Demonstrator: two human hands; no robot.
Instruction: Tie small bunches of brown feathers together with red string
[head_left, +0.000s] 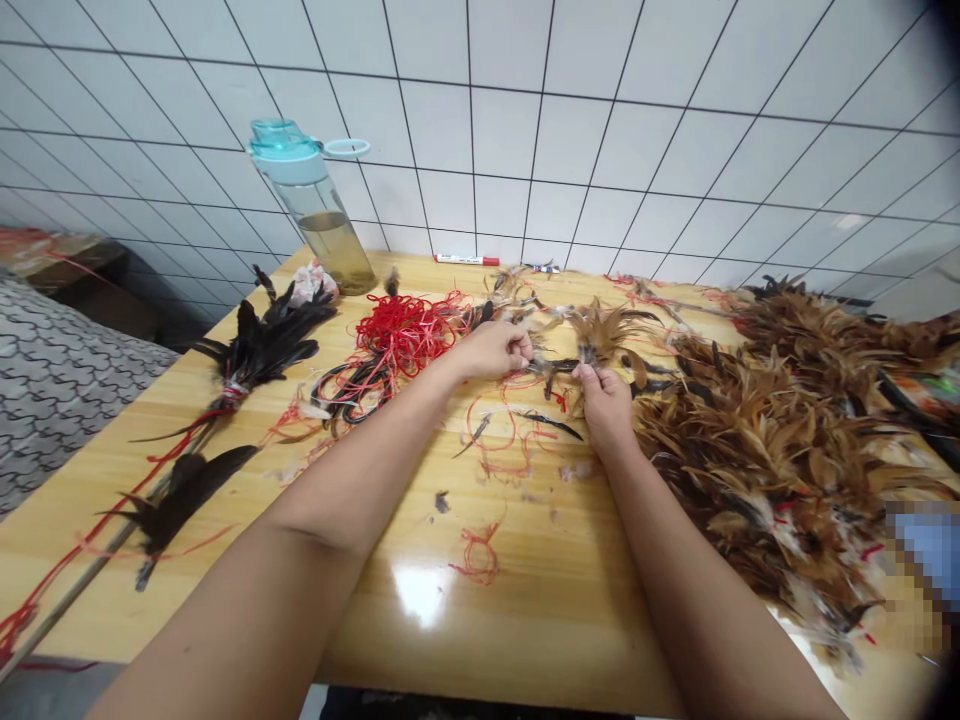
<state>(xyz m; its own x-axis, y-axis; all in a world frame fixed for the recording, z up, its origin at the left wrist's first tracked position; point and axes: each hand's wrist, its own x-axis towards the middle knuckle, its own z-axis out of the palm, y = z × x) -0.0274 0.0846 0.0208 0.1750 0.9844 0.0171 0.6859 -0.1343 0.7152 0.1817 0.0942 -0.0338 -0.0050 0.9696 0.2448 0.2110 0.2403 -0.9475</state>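
Observation:
Both my hands work at the middle of a wooden table (450, 600). My left hand (499, 350) is closed in a fist, pinching dark feather stems and a red string. My right hand (604, 400) is closed too, its fingertips pinching the quills of a small bunch of brown feathers (607, 335) that fans up behind it. The two hands are a few centimetres apart, joined by the feather stems. Thin red string (499, 440) loops on the table just below them.
A large heap of brown feathers (787, 440) fills the right side. A tangle of red string (405, 330) lies left of my hands. Black feather bundles on sticks (259, 350) lie far left. A water bottle (319, 210) stands by the tiled wall, with a red marker (465, 260) behind.

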